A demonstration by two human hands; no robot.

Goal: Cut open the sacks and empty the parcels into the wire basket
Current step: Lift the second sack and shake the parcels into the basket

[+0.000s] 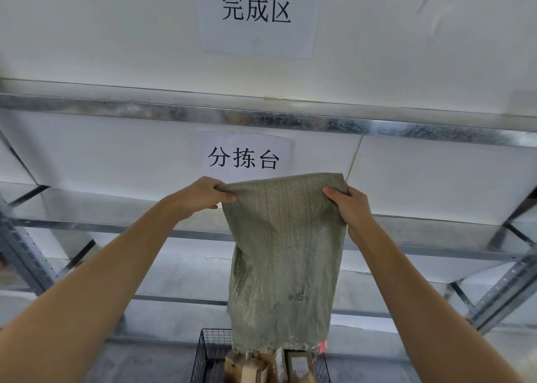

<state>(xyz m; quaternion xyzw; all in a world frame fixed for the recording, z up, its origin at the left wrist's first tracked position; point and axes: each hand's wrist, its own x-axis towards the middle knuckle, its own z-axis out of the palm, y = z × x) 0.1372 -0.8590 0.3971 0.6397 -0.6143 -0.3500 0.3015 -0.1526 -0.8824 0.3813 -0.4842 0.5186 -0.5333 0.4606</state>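
Left hand (200,198), right hand (353,208) raised, gripping sack (284,252)

Bare forearms (116,252) lead to a bare left grip (203,198) and bare right grip (353,208).

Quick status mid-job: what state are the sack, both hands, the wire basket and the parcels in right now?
sack: held up by its top corners, hangs limp, frayed open end down.
left hand: grips the sack's top left corner.
right hand: grips the sack's top right corner.
wire basket: under the sack's open end, partly cut off by the frame edge.
parcels: lying in the wire basket.
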